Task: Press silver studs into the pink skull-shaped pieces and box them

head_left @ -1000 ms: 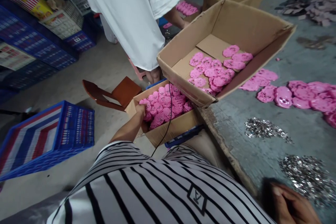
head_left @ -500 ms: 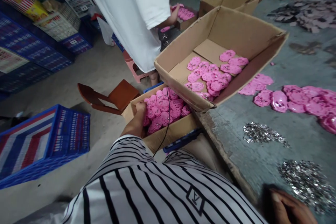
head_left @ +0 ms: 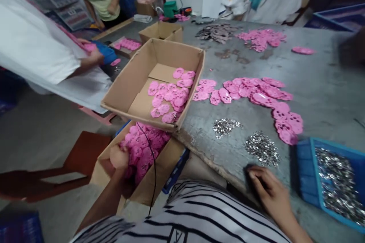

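My left hand (head_left: 119, 157) is inside the lower cardboard box (head_left: 165, 174), its fingers curled beside a heap of pink plastic pieces (head_left: 142, 146) with holes in them. Whatever those fingers hold, if anything, is hidden. My right hand (head_left: 270, 188) rests near the table's front edge with bent fingers, over a dark patch. I cannot make out whether something is in it. Just beyond it lies a pile of small shiny metal parts (head_left: 262, 148), with a smaller metal pile (head_left: 225, 127) to its left. A curved row of pink pieces (head_left: 262, 91) lies farther back.
An upper cardboard box (head_left: 128, 83) with scattered pink pieces overhangs the table corner. A blue bin (head_left: 306, 174) of metal parts stands at right. A black cord (head_left: 152, 155) hangs over the lower box. A person in white (head_left: 37, 34) works at left, near a brown chair (head_left: 85, 152).
My view has swung right, bringing the blue bin and more of the table into sight. My left hand stays in the lower box, my right on the table. The person in white now shows a blue container.
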{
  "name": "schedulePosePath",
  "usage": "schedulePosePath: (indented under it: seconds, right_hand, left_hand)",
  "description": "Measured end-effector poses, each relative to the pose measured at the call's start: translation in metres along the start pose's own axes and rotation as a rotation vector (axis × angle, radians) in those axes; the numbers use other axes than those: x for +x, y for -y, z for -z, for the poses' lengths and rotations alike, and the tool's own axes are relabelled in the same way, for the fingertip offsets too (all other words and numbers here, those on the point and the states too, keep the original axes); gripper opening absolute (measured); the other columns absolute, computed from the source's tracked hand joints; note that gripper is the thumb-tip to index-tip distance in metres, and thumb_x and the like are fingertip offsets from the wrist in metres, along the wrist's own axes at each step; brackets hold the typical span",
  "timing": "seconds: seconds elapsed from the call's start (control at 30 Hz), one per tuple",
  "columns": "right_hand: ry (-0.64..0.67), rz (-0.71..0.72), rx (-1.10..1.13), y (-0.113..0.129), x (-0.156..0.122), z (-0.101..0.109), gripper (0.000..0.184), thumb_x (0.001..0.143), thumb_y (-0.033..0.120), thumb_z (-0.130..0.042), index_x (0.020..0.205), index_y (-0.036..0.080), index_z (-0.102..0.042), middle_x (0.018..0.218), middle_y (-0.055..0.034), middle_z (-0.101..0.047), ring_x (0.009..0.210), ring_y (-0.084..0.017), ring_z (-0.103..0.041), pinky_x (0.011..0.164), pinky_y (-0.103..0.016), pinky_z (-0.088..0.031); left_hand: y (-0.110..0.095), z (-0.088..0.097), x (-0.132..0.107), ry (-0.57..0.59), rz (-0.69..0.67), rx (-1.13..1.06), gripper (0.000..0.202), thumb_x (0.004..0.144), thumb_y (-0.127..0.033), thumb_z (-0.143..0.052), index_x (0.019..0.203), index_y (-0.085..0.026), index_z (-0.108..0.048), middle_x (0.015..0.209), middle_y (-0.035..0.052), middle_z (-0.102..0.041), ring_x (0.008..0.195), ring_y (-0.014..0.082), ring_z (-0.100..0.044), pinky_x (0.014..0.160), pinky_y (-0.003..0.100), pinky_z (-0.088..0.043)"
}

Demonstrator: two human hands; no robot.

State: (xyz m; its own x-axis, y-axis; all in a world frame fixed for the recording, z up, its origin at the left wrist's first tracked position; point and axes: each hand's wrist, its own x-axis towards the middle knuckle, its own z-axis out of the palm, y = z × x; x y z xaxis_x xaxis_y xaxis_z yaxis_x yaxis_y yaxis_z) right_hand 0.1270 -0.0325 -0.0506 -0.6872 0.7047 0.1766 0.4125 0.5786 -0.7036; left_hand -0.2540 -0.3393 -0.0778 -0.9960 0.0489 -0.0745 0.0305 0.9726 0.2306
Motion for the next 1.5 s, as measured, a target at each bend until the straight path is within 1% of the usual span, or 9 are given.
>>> schedulePosePath:
  seconds: [0.2, 0.27, 0.33, 0.53, 0.67, 0.9, 1.2, 1.33, 1.5]
  right_hand:
    - [0.001, -0.036, 0.038, 0.0, -0.002, -0.005, 0.046, 0.089, 0.061, -0.046, 0.073, 0.023, -0.067, 0.08, -0.0075, -0.072, 0.074, -0.02, -0.069, 0.069, -0.032, -0.057]
    - [0.003, -0.054, 0.055, 0.0, 0.0, -0.006, 0.046, 0.089, 0.061, -0.047, 0.072, 0.023, -0.067, 0.08, -0.0078, -0.072, 0.075, -0.02, -0.069, 0.069, -0.032, -0.057]
    - [0.005, -0.071, 0.071, 0.0, 0.002, -0.006, 0.046, 0.088, 0.062, -0.047, 0.071, 0.023, -0.066, 0.08, -0.0078, -0.072, 0.075, -0.021, -0.069, 0.07, -0.033, -0.057]
    - [-0.049, -0.067, 0.132, -0.002, 0.002, -0.009, 0.048, 0.087, 0.064, -0.048, 0.07, 0.023, -0.066, 0.078, -0.0077, -0.071, 0.073, -0.02, -0.068, 0.069, -0.032, -0.056]
    - [-0.073, -0.074, 0.181, -0.001, 0.0, -0.011, 0.044, 0.089, 0.059, -0.049, 0.072, 0.022, -0.066, 0.08, -0.008, -0.071, 0.075, -0.02, -0.068, 0.07, -0.031, -0.056]
    - [-0.114, -0.091, 0.263, 0.003, -0.001, -0.018, 0.041, 0.091, 0.053, -0.049, 0.07, 0.022, -0.065, 0.077, -0.0076, -0.069, 0.073, -0.019, -0.067, 0.068, -0.03, -0.055]
    - [-0.106, -0.082, 0.324, 0.003, -0.004, -0.028, 0.038, 0.094, 0.046, -0.046, 0.07, 0.021, -0.062, 0.075, -0.0062, -0.067, 0.07, -0.018, -0.065, 0.063, -0.027, -0.052]
    - [-0.116, -0.079, 0.338, 0.0, -0.004, -0.032, 0.038, 0.094, 0.045, -0.046, 0.07, 0.02, -0.061, 0.075, -0.0061, -0.066, 0.069, -0.016, -0.064, 0.062, -0.026, -0.051]
    - [-0.224, -0.097, 0.325, -0.001, -0.005, -0.035, 0.035, 0.094, 0.04, -0.047, 0.069, 0.02, -0.059, 0.073, -0.005, -0.065, 0.068, -0.015, -0.063, 0.062, -0.024, -0.049]
  left_hand:
    - [-0.035, -0.031, -0.071, 0.092, -0.591, -0.185, 0.009, 0.077, -0.025, -0.054, 0.074, -0.023, -0.063, 0.083, 0.0086, -0.069, 0.088, 0.0252, -0.066, 0.086, 0.04, -0.053]
    - [-0.07, -0.04, -0.094, 0.131, -1.052, -0.422, 0.015, 0.082, -0.024, -0.05, 0.085, -0.024, -0.065, 0.084, 0.0073, -0.069, 0.085, 0.0211, -0.066, 0.081, 0.036, -0.055]
    - [-0.121, -0.046, -0.106, 0.176, -1.243, -0.49, 0.026, 0.088, -0.021, -0.047, 0.109, -0.023, -0.063, 0.105, 0.0087, -0.069, 0.105, 0.0193, -0.063, 0.094, 0.037, -0.051]
    - [-0.316, -0.05, -0.074, 0.104, -0.943, -0.475, 0.056, 0.084, -0.017, -0.053, 0.138, -0.008, -0.045, 0.151, 0.0196, -0.038, 0.145, 0.0255, -0.03, 0.121, 0.04, -0.023]
    - [-0.389, -0.044, -0.043, 0.141, -0.704, -0.24, 0.061, 0.091, -0.03, -0.047, 0.149, -0.014, -0.034, 0.161, 0.013, -0.022, 0.149, 0.0283, -0.02, 0.121, 0.042, -0.019]
    - [-0.411, -0.046, -0.021, 0.226, -0.754, -0.112, 0.051, 0.095, -0.04, -0.037, 0.14, -0.023, -0.051, 0.155, 0.0108, -0.037, 0.146, 0.0356, -0.024, 0.116, 0.06, -0.02]
    - [-0.393, -0.056, -0.076, 0.19, -0.943, -0.04, 0.054, 0.097, -0.042, -0.03, 0.141, -0.019, -0.049, 0.153, 0.0154, -0.04, 0.142, 0.033, -0.033, 0.114, 0.057, -0.027]
    - [-0.428, -0.051, -0.086, 0.169, -1.051, -0.037, 0.055, 0.096, -0.04, -0.034, 0.145, -0.015, -0.043, 0.155, 0.0154, -0.035, 0.143, 0.0299, -0.031, 0.117, 0.048, -0.025]
    - [-0.498, -0.058, -0.109, 0.272, -1.282, 0.006, 0.059, 0.095, -0.04, -0.041, 0.151, -0.027, -0.032, 0.161, 0.0039, -0.025, 0.148, 0.0245, -0.023, 0.12, 0.04, -0.02]
